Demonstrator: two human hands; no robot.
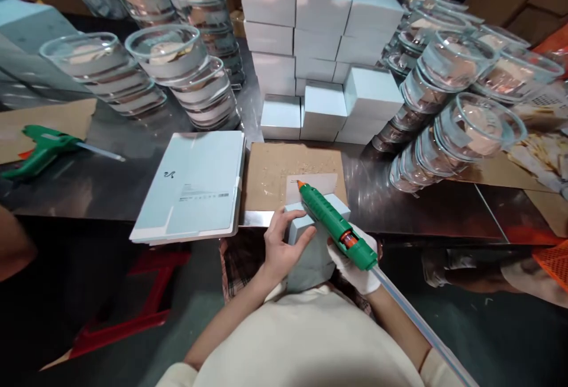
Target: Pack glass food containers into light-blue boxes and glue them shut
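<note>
In my right hand (359,265), which wears a white glove, is a green glue gun (331,215) with an orange tip and a long clear glue stick out of its back. The tip points at the white flap of a pale blue box (306,263) close to my body. My bare left hand (284,242) curves around the box's left upper edge, thumb and fingers on it. Under the flap lies a brown cardboard sheet (270,177) with dried glue marks. To the left rests a stack of flat printed pale blue cartons (190,180).
Closed white boxes (322,5) are piled at the back. Stacks of clear round containers stand left (177,58) and right (465,126). Another green glue gun (48,147) lies at the far left. A person's arm (13,242) shows at the left edge.
</note>
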